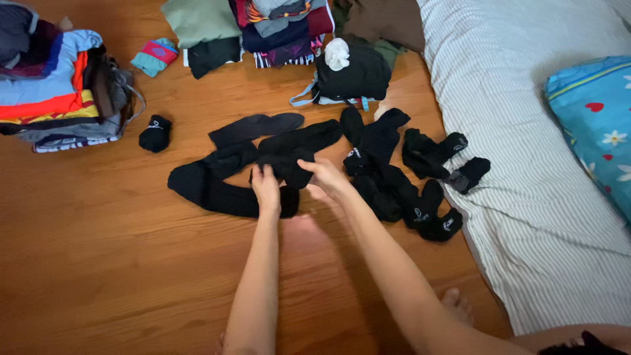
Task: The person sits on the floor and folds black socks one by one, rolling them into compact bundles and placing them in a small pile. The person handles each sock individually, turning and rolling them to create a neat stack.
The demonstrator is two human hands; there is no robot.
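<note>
Hands meet over a black sock [287,167] on the wooden floor [98,250]: left hand [265,187] pinches its near edge, fingers curled shut, while right hand [327,177] grips its right side. More black socks [394,177] lie just right of the right hand.

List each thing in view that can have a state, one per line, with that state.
Left hand: fingers closed on the black sock.
Right hand: fingers gripping the same sock.
Black sock: bunched between both hands.
Loose black socks: scattered, unpaired.
Rolled black sock: balled up, apart.
Folded clothes stack: folded, piled.
Wooden floor: bears everything.
Striped mattress: flat, two socks on its edge.
</note>
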